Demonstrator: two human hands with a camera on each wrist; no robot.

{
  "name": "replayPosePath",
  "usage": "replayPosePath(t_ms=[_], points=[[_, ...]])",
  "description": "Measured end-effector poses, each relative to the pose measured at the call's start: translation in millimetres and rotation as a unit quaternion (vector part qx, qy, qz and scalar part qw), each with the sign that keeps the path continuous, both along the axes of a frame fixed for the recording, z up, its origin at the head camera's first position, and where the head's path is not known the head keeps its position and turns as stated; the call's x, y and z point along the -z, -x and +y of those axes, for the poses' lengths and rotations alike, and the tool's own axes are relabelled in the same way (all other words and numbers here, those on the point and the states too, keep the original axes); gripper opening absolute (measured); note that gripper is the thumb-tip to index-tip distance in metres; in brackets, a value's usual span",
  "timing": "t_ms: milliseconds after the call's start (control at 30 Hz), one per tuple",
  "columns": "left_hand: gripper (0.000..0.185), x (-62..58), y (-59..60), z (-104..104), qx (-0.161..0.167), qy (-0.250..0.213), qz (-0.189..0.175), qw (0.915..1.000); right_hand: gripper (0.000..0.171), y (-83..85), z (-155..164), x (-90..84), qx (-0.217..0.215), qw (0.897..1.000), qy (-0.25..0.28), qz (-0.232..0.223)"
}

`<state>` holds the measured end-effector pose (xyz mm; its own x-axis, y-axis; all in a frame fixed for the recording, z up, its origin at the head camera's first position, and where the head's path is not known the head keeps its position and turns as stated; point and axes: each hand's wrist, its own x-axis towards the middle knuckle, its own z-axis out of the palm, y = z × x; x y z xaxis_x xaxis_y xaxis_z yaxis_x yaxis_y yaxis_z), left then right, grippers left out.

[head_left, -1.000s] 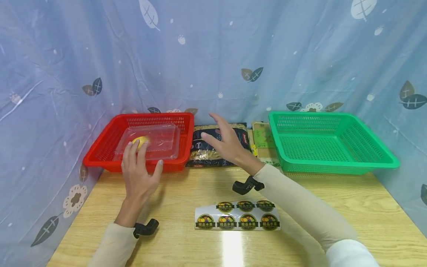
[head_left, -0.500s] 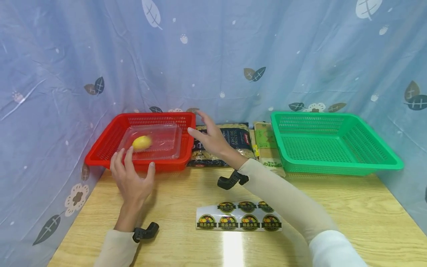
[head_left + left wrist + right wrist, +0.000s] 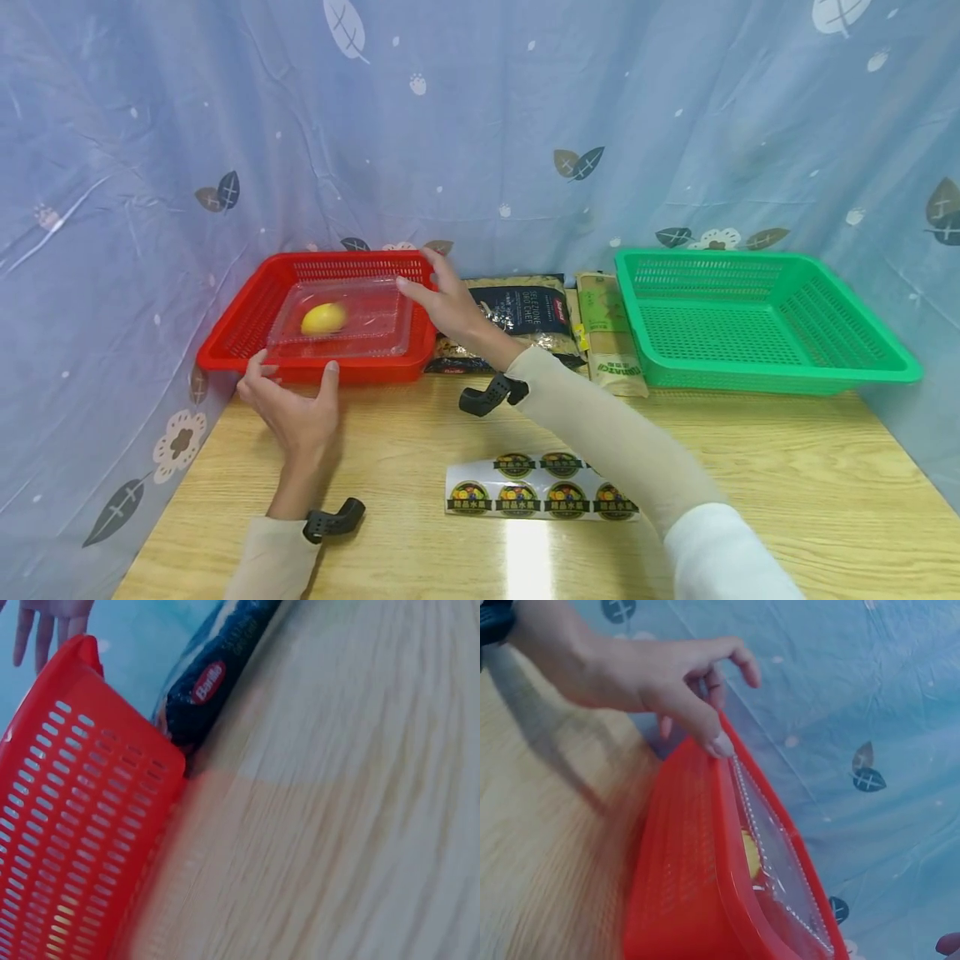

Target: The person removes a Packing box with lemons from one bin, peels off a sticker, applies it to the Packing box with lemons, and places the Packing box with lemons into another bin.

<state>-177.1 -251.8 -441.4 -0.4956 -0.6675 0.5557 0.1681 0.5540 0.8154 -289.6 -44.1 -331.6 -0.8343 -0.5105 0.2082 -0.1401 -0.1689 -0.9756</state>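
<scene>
A red plastic basket (image 3: 375,369) stands at the back left, holding a clear plastic box (image 3: 377,321). Through the clear plastic shows a yellow lemon-like fruit (image 3: 322,319). My left hand (image 3: 292,410) is at the basket's front left, fingers bent loosely by the rim and thumb raised apart. At the basket's right end is my right hand (image 3: 452,312). Its thumb reaches the rim beside the box's corner, while the other fingers stay spread and loosely bent, as the right wrist view shows. Neither hand has its fingers closed round anything.
To the right lies a dark Barilla pasta bag (image 3: 525,310), then a tan and green packet (image 3: 609,325). A green basket (image 3: 765,371) stands at the back right. A sheet of round stickers (image 3: 542,492) lies on the wooden table (image 3: 397,467), with a blue curtain (image 3: 480,125) behind.
My right hand has moved left from above the pasta bag to the red basket's right rim. My left hand has drawn back from over the fruit to the basket's front left.
</scene>
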Motion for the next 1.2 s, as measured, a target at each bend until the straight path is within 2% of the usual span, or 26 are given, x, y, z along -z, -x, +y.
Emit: replayPosePath(t_ms=[67, 167, 233, 333, 467, 600, 667, 767, 867, 967, 1133, 1200], points=[[0.079, 0.9, 2.1, 3, 0.01, -0.059, 0.02, 0.998, 0.073, 1.2, -6, 0.9, 0.008, 1.0, 0.001, -0.018], [0.072, 1.9, 5.4, 7, 0.028, -0.126, 0.052, 0.9903, 0.076, 3.5, -15, 3.1, 0.029, 0.998, 0.002, -0.048], [0.067, 2.4, 6.8, 10, 0.034, -0.166, 0.054, 0.984, 0.078, 4.4, -22, 4.2, 0.039, 0.997, 0.008, -0.068], [0.062, 2.9, 7.1, 13, 0.048, -0.233, 0.044, 0.9703, 0.081, 4.3, -32, 6.3, 0.048, 0.994, 0.007, -0.097], [0.059, 3.2, 5.4, 12, 0.079, -0.31, 0.04, 0.9466, 0.082, 3.3, -42, 10.2, 0.052, 0.991, -0.002, -0.123], [0.054, 0.5, 3.5, 12, 0.106, -0.357, 0.034, 0.9273, 0.086, 3.1, -49, 13.3, 0.074, 0.987, -0.022, -0.138], [0.049, -2.5, 3.2, 13, 0.122, -0.378, 0.043, 0.9165, 0.089, 3.5, -53, 14.3, 0.084, 0.984, -0.03, -0.153], [0.047, -8.5, 2.2, 15, 0.157, -0.421, 0.055, 0.8919, 0.09, 3.6, -60, 13.7, 0.107, 0.978, -0.045, -0.175], [0.051, -13.8, 1.7, 16, 0.193, -0.461, 0.07, 0.8632, 0.086, 3.6, -65, 13.3, 0.127, 0.971, -0.067, -0.193], [0.051, -15.9, 2.3, 15, 0.22, -0.485, 0.084, 0.8423, 0.082, 4.2, -69, 14.2, 0.147, 0.964, -0.087, -0.205], [0.046, -20.0, 0.8, 14, 0.245, -0.51, 0.097, 0.8186, 0.083, 8.0, -77, 19.2, 0.166, 0.954, -0.12, -0.22], [0.048, -21.4, -0.3, 13, 0.252, -0.517, 0.099, 0.8122, 0.085, 10.3, -81, 21.9, 0.17, 0.95, -0.131, -0.225]])
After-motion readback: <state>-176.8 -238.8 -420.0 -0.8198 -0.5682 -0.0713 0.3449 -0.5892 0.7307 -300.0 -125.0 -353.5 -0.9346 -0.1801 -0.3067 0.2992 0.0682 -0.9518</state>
